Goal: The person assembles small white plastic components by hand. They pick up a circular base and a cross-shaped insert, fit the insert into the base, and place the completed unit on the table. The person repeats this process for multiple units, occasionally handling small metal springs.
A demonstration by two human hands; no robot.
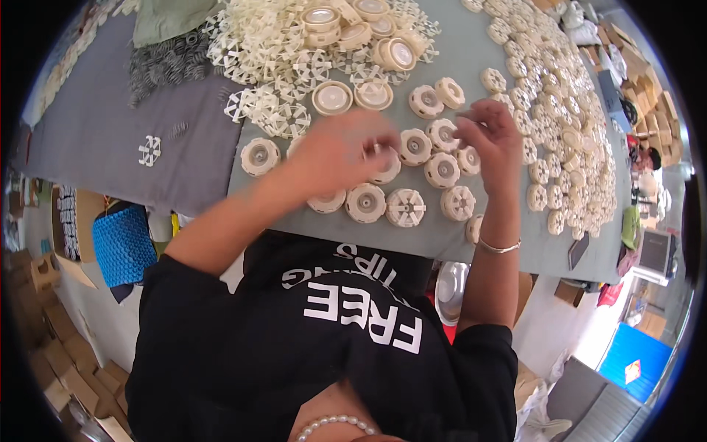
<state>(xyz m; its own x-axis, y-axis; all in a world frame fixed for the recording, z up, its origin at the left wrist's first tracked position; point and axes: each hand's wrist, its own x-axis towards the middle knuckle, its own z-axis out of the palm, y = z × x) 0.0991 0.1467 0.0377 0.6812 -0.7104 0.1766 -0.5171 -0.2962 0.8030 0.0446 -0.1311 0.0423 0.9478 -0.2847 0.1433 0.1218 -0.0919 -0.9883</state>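
My left hand (346, 151) is smeared by motion above several round cream plastic housings; its fingertips are too blurred to read. My right hand (495, 136), a bangle on its wrist, hovers over the right end of this group with fingers bent and a gap between thumb and forefinger. Nothing shows in it. Under and between the hands lie open housings, such as one housing (415, 147) with a hollow centre. Nearest me, another housing (406, 208) has a white spoked insert seated in it, as does the housing (458, 203) to its right.
A heap of white spoked inserts (258, 44) lies at the far side, with cream housings (355, 35) on top. Left of it is a pile of dark springs (168, 65). One loose insert (149, 151) sits on the grey cloth (88, 140). Many filled housings (563, 132) cover the right side.
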